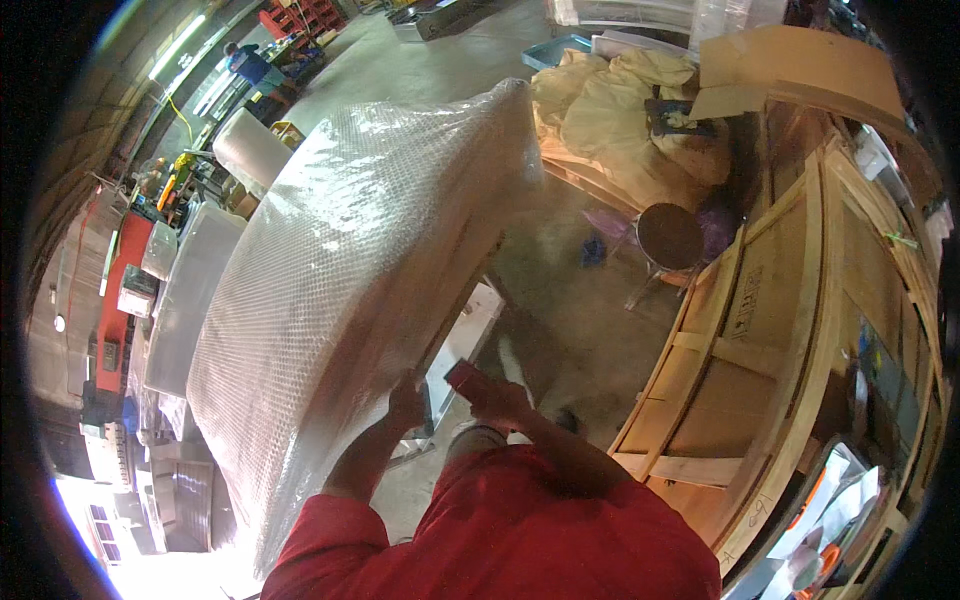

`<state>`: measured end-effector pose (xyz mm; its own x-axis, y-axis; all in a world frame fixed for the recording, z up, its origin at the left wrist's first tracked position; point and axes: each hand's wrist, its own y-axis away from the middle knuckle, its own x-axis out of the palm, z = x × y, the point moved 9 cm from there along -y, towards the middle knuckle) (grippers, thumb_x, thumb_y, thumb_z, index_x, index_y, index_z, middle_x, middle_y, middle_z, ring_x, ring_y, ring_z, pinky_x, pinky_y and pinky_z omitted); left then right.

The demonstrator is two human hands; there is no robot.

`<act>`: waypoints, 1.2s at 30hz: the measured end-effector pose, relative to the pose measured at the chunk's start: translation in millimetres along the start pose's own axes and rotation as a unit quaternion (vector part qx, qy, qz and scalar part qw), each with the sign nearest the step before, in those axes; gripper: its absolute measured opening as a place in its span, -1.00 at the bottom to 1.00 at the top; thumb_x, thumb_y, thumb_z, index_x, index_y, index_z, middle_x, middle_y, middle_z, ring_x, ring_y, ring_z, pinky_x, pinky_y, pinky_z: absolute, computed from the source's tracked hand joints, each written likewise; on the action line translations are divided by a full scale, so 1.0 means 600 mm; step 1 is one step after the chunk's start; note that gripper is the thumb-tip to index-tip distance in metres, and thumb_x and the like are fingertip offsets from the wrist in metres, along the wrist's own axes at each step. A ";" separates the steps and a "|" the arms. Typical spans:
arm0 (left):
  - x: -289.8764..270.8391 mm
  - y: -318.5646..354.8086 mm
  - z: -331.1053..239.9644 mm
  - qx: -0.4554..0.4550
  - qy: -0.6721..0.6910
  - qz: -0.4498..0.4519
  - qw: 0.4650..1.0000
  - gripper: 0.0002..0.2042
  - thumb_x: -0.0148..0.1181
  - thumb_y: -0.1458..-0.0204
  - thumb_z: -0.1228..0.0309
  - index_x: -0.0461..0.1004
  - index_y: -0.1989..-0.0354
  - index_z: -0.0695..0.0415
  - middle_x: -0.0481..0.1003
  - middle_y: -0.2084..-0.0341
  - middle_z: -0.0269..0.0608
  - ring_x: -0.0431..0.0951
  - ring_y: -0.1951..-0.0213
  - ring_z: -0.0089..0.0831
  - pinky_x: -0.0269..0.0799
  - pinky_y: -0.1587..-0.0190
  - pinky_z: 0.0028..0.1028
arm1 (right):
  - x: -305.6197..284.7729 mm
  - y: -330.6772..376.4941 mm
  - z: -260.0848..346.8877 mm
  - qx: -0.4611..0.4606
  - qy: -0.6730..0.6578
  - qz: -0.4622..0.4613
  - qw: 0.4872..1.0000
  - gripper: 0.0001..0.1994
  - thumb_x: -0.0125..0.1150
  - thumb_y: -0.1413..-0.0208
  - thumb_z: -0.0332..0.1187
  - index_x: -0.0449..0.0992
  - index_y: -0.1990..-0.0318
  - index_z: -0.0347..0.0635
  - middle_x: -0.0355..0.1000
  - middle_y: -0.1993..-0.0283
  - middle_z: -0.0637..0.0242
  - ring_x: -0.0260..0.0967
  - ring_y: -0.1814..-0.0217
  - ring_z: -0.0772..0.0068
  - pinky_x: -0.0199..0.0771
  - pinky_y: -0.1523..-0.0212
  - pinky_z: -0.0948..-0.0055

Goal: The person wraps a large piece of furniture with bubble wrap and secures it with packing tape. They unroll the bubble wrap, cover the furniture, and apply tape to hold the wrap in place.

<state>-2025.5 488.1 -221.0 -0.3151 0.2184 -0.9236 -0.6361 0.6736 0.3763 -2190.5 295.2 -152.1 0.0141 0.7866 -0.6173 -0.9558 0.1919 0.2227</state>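
Note:
A large sheet of clear bubble wrap (300, 270) drapes over a long, bulky item in front of me and to my left. My left hand (405, 402) is closed at the near right edge of the wrap, beside a narrow dark strip (427, 410). Its fingertips are partly hidden, so what it grips cannot be made out. Just to the right, my right hand (500, 402) is closed around a dark reddish, block-shaped object (463, 379), which points up and left toward the wrapped item. Below the wrap's edge, a white panel (470, 325) shows.
A long wooden crate (745, 330) runs along my right. Ahead of it stands a round-topped stool (670, 238), near a heap of cream cloth (625, 110) and cardboard (800, 65). A roll of wrap (250, 150) lies beyond the item; another person (250, 68) is far left.

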 end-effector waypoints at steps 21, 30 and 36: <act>-0.197 -0.193 -0.289 -0.104 0.538 0.141 0.825 -0.59 0.04 -0.31 0.12 0.58 0.06 0.29 0.62 0.26 -0.10 0.63 0.25 -0.43 0.57 0.16 -0.39 | -0.231 -0.020 -0.152 -0.217 -0.101 -0.154 0.959 -0.28 0.46 0.19 -0.17 0.44 -0.27 0.28 0.43 0.18 0.14 0.49 0.28 -0.05 0.53 0.30 0.03; -0.365 -0.260 -0.397 0.018 0.100 -0.106 0.989 -0.79 0.08 -0.18 0.38 0.62 0.23 0.20 0.63 0.33 0.07 0.66 0.29 -0.02 0.54 0.23 -0.18 | -0.281 -0.124 -0.248 -0.248 -0.062 -0.072 0.964 -0.26 0.47 0.13 -0.12 0.38 -0.31 0.23 0.45 -0.03 0.10 0.50 0.11 -0.11 0.55 0.11 0.03; -0.477 -0.297 -0.398 -0.069 -0.074 -0.243 0.965 -0.83 0.09 -0.15 0.33 0.61 0.23 0.05 0.60 0.36 -0.03 0.65 0.30 0.00 0.57 0.26 -0.08 | -0.245 -0.264 -0.272 -0.188 -0.070 -0.045 0.979 -0.20 0.43 0.09 -0.21 0.27 -0.38 0.00 0.42 -0.24 0.07 0.47 -0.02 -0.19 0.51 -0.02 -0.04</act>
<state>-1990.3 137.3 -6.4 0.1407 0.0050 -0.9900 -0.7740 0.6241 -0.1069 -2089.3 53.2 -219.7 0.1175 0.8545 -0.5060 -0.9891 0.0549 -0.1369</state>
